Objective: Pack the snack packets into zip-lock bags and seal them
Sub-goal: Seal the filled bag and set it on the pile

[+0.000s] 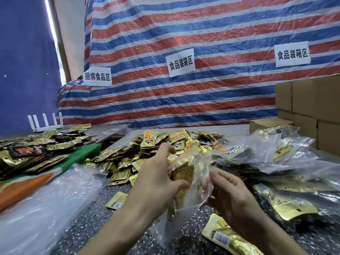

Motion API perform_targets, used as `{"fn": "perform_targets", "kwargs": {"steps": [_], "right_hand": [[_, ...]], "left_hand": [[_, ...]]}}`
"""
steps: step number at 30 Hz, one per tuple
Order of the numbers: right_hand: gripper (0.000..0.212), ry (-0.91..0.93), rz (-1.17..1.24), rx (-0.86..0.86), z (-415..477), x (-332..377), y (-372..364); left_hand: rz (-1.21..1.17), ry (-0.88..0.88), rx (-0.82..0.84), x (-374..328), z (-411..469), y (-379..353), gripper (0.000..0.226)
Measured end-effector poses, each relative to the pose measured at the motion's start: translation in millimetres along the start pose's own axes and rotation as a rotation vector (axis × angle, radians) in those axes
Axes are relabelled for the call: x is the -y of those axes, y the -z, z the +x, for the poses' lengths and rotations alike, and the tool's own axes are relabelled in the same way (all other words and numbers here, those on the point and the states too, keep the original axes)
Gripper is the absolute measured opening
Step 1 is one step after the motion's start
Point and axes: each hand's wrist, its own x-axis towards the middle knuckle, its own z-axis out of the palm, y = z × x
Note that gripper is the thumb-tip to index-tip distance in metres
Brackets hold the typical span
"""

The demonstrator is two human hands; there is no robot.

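1. A speckled grey counter [88, 223] is seen from above, and two bare hands are brought together over its middle.
2. A small stack of snack packets [184, 174] is gripped by the left hand [160, 175], with the fingers curled round it and the thumb pressed against its near side.
3. The stack is held at the mouth of a clear zip-lock bag [185, 203].
4. The right side of the bag's opening is pinched by the bent fingers of the right hand [230, 192].
5. The bag is held between the two hands and hangs towards the counter; gold colour is seen through its film lower down.
6. A heap of loose gold packets [165, 144] is spread on the counter just beyond the hands.
7. Filled clear bags [279, 155] are piled to the right, and cardboard boxes [312, 107] are stacked behind them.
8. Empty clear bags [47, 205] are laid at the left.
9. A red, white and blue striped tarpaulin [184, 34] is hung behind the counter.
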Motion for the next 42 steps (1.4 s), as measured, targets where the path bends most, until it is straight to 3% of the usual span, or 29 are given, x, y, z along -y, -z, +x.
{"fn": "perform_targets", "kwargs": {"steps": [2,5,9,12,16,20,22,26,30,38,42], "right_hand": [[0.055,0.027,0.028,-0.010,0.8,3.1,1.1],[0.050,0.082,0.077,-0.047,1.9,7.0,2.1],[0.027,0.120,0.104,-0.094,2.9,9.2,5.6],[0.032,0.096,0.107,-0.136,3.0,9.9,7.7],[0.029,0.084,0.102,-0.146,2.4,10.7,7.7],[0.027,0.081,0.099,-0.153,2.9,10.2,11.3],[0.027,0.087,0.096,-0.159,3.4,10.8,13.2],[0.030,0.104,0.107,-0.184,4.7,11.5,16.6],[0.039,0.083,0.077,-0.207,4.9,12.0,19.8],[0.040,0.078,0.045,-0.214,5.2,10.9,23.1],[0.065,0.106,0.064,-0.162,7.7,9.1,24.4]], "left_hand": [[-0.069,0.041,0.070,-4.2,5.8,6.8,0.064],[-0.405,0.168,0.227,-2.7,16.8,23.9,0.061],[-0.671,0.259,0.126,18.6,36.4,40.9,0.047],[-0.424,0.399,-0.046,61.1,49.1,34.1,0.023],[0.036,0.539,0.100,134.2,44.7,-2.5,0.024],[0.394,0.346,0.283,168.6,38.7,-30.5,0.052],[0.497,0.302,0.388,171.8,39.3,-37.7,0.050],[0.757,0.353,0.249,170.4,48.9,-47.8,0.040],[0.737,0.357,0.195,159.5,68.5,-65.0,0.029],[0.510,0.121,0.166,144.6,113.6,-126.0,0.069],[0.526,0.126,0.173,149.7,126.5,-143.8,0.052]]}}
